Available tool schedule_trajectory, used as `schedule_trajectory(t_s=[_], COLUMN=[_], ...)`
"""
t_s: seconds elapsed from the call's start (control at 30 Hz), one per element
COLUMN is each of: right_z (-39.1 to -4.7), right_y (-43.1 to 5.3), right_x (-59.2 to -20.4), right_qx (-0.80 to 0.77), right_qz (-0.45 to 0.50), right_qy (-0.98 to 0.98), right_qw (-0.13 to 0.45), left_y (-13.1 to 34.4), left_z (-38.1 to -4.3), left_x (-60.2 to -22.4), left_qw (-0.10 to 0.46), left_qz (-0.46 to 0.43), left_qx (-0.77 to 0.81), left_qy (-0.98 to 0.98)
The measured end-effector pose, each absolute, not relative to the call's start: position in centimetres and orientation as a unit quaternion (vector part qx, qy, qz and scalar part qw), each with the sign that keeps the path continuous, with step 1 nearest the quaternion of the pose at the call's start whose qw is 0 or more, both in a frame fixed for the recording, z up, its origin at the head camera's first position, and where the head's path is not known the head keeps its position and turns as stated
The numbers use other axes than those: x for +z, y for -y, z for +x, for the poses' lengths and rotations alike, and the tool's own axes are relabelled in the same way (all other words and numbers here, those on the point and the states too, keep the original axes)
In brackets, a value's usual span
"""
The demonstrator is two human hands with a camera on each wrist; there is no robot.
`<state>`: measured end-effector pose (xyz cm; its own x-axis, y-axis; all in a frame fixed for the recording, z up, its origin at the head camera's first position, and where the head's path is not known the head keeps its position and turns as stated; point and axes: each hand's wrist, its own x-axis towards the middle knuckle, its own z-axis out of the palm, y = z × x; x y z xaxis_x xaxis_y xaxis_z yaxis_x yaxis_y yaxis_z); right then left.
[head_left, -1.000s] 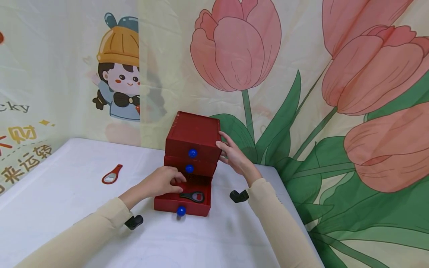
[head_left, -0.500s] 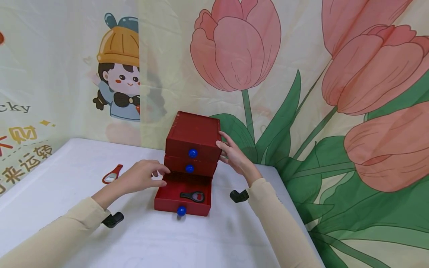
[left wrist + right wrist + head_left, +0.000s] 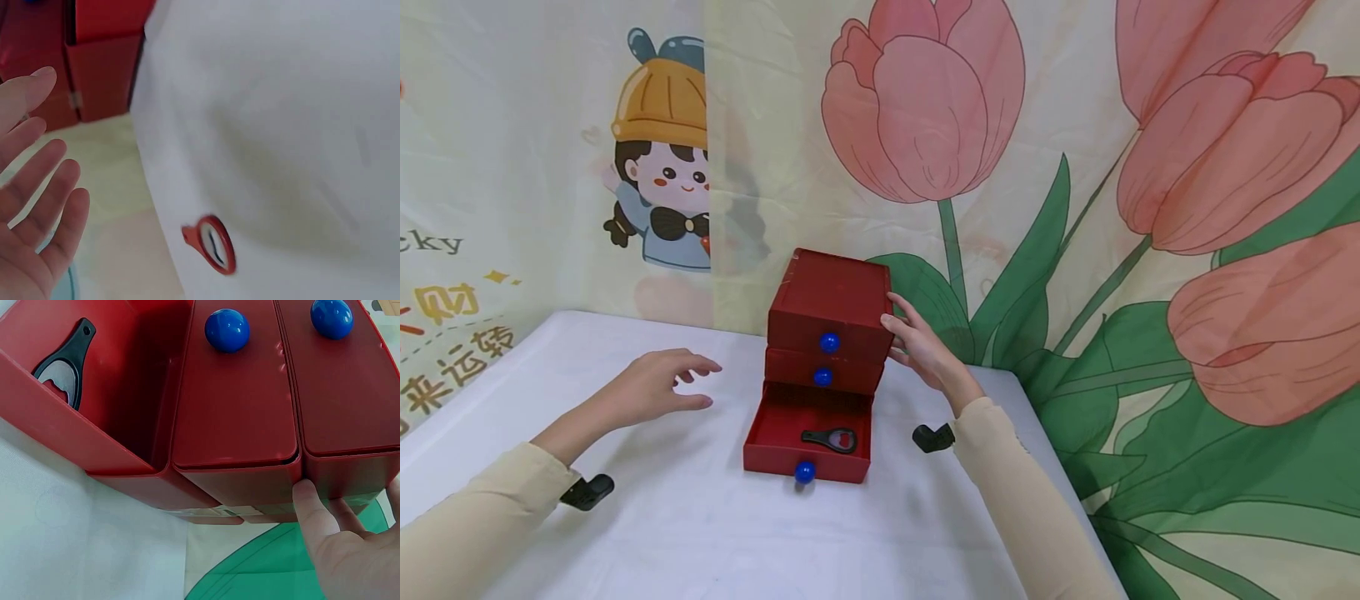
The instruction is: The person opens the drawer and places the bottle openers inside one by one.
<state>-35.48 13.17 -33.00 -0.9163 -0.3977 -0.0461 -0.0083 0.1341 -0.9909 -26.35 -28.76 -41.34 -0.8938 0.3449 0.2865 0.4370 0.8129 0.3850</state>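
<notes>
A red drawer cabinet [image 3: 835,292] with blue ball knobs stands on the table, its bottom drawer [image 3: 842,469] pulled out. Inside that drawer lies a black bottle opener [image 3: 831,439], also visible in the right wrist view. My right hand [image 3: 927,352] rests its fingers and thumb against the cabinet's right side, level with the top drawer. Left of the cabinet, my left hand [image 3: 651,387] hovers above the table with fingers spread and nothing in them. A red bottle opener [image 3: 214,244] lies on the tabletop in the left wrist view; my left hand hides it in the head view.
The upper two drawers are closed, with a blue knob [image 3: 830,342] on the top one. The white-covered table [image 3: 715,533] ends at a printed backdrop [image 3: 775,125] behind the cabinet. Black wrist-worn devices [image 3: 587,492] show below both sleeves.
My left hand has drawn out of the bottom drawer and moved left, now covering the red bottle opener in the head view. The right hand and the black bottle opener have stayed put.
</notes>
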Motion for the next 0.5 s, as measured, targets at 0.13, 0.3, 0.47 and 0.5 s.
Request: schedule_trajectory(t_s=[0.13,0.3,0.47,0.5], right_z=[-35.4,-35.2,-35.3,-35.3], right_y=[-13.2,-13.1,-13.0,-13.0], right_x=[-32.8,-32.8,-32.9,-33.0], right_qx=[-0.642,-0.641,-0.641,-0.642], right_qz=[-0.139,-0.137,-0.136,-0.135], right_qy=[-0.739,-0.740,-0.741,-0.740], right_qw=[0.150,0.148,0.148,0.148], left_y=[30.7,32.7,34.7,35.0], left_z=[-26.4,-26.6,-26.8,-26.9], left_x=[-41.8,-42.6,-43.9,-44.2], left_qw=[0.111,0.099,0.099,0.098], left_qz=[-0.191,-0.168,-0.154,-0.152], left_qx=[-0.214,-0.215,-0.218,-0.219], left_qy=[0.952,0.957,0.959,0.959])
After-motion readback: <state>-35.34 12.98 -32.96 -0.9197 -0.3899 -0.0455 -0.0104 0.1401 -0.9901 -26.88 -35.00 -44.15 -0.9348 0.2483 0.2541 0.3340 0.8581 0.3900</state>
